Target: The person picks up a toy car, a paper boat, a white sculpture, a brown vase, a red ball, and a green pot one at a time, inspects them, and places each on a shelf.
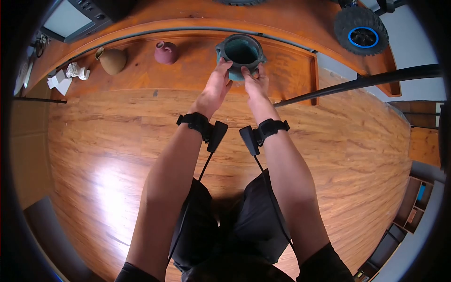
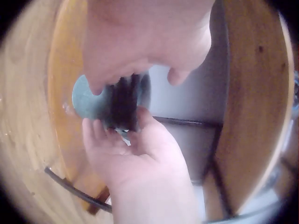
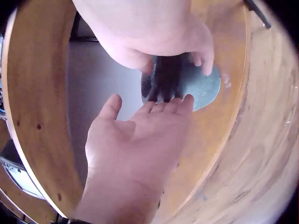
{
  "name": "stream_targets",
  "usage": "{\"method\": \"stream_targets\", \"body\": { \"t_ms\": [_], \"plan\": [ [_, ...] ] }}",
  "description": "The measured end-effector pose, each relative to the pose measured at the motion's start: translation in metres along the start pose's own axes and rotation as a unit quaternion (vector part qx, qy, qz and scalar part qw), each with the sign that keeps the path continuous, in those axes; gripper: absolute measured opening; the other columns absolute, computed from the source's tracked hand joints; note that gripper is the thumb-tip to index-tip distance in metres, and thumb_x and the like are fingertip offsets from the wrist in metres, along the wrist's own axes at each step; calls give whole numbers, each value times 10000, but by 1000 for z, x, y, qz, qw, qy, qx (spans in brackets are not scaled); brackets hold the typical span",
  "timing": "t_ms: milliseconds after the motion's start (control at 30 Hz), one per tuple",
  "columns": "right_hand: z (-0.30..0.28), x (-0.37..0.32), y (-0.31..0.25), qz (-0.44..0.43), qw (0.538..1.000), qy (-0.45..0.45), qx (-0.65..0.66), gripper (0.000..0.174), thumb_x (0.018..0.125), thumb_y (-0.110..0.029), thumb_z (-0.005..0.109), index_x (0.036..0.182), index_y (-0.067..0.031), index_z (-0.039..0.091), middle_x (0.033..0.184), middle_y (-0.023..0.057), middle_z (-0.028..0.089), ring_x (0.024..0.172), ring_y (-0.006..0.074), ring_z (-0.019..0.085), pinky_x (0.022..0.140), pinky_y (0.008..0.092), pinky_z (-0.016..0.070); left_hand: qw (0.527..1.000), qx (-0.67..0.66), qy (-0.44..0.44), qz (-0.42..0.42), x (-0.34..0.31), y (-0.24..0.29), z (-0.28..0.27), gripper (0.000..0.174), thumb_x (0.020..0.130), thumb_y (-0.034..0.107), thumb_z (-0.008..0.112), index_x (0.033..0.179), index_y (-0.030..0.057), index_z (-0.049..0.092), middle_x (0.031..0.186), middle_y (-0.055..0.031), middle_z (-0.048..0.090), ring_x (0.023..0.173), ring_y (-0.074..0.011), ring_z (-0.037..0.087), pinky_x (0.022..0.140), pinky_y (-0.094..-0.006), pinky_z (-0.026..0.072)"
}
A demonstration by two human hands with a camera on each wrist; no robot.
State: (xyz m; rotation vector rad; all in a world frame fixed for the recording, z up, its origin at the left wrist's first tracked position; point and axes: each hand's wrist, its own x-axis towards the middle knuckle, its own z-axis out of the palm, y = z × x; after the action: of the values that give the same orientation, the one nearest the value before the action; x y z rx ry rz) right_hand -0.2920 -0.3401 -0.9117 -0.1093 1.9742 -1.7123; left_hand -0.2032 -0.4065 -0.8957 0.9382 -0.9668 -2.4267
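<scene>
A dark teal pot (image 1: 240, 51) with a wide round mouth and small side handles stands upright between both hands at the wooden bench. My left hand (image 1: 217, 86) is at its left side. In the right wrist view, the straight fingers of that left hand (image 3: 138, 135) reach the pot's wall (image 3: 203, 88), thumb held apart. From the other side my right hand (image 1: 256, 86) grips the pot, thumb toward the rim and fingers bent around the wall. The left wrist view shows this right hand (image 2: 135, 158) cupped at the pot's side.
Left of the pot are a small mauve jug (image 1: 166, 53), a tan jug (image 1: 112, 61) and a white figurine (image 1: 77, 71). A raised wooden shelf (image 1: 188, 19) runs behind. At right are a black bar (image 1: 357, 83) and a blue-rimmed wheel (image 1: 361, 32).
</scene>
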Motion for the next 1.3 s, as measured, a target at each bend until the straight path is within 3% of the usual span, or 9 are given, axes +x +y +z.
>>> {"method": "stream_targets", "body": {
  "t_ms": [100,500,600,700,800,900,1000,1200,1300],
  "plan": [
    [-7,4,1,-3,996,-79,53,605,901,-85,670,1442,-72,401,1289,79,591,1115,173,566,966,293,422,1000,8,-1,-4,4,-2,-3,668,967,341,475,1546,199,176,1560,-3,267,1464,-174,163,1175,-391,95],
    [-16,8,-3,1,995,-91,37,529,910,-131,675,1397,-94,472,1232,38,608,1064,148,577,905,280,442,999,16,-31,18,5,-8,-3,706,885,59,556,1518,199,277,1423,23,434,1342,-149,335,1141,-366,173],
    [-18,9,-3,22,993,-116,13,543,899,-323,703,1385,-278,464,1291,-67,516,1150,141,485,848,386,427,999,20,-26,9,4,-9,-3,716,883,65,555,1522,208,265,1458,21,399,1354,-161,324,1142,-371,168],
    [-20,5,-8,56,992,-106,32,575,889,-330,716,1400,-240,468,1288,-36,528,1153,169,497,877,380,433,999,21,-29,10,6,-9,-7,714,891,79,555,1527,187,246,1494,-5,360,1390,-174,288,1148,-375,154],
    [-16,17,7,-79,993,-82,-28,596,893,-206,703,1415,-75,448,1211,40,625,981,133,596,824,264,475,999,31,-8,0,6,-11,-11,695,905,99,552,1524,137,237,1507,-30,351,1429,-193,240,1156,-386,137],
    [-17,12,10,-71,995,-50,-39,573,891,-213,702,1388,-45,470,1176,49,646,922,127,612,802,263,481,999,53,-12,-6,-2,-7,-12,659,930,135,542,1507,65,232,1502,-76,356,1428,-222,266,1159,-408,182],
    [-23,14,14,-114,985,5,-131,519,902,-239,696,1329,-15,506,1066,42,667,866,119,617,784,244,472,996,65,54,-10,-8,0,-17,555,949,190,546,1439,17,352,1407,-128,471,1333,-260,432,1113,-409,329],
    [-32,7,-21,5,996,18,88,295,943,-248,649,1119,-23,576,834,12,619,800,98,596,705,246,468,985,143,93,-28,-26,21,-43,346,957,301,566,1140,9,604,1100,-128,652,1052,-244,639,950,-360,509],
    [-38,-20,-46,-23,994,-104,26,198,957,-240,627,977,-43,612,784,4,618,745,91,585,658,256,465,980,177,82,-39,-31,28,-52,340,954,334,574,1074,18,604,1023,-100,666,978,-218,655,892,-337,523]
  ]
}}
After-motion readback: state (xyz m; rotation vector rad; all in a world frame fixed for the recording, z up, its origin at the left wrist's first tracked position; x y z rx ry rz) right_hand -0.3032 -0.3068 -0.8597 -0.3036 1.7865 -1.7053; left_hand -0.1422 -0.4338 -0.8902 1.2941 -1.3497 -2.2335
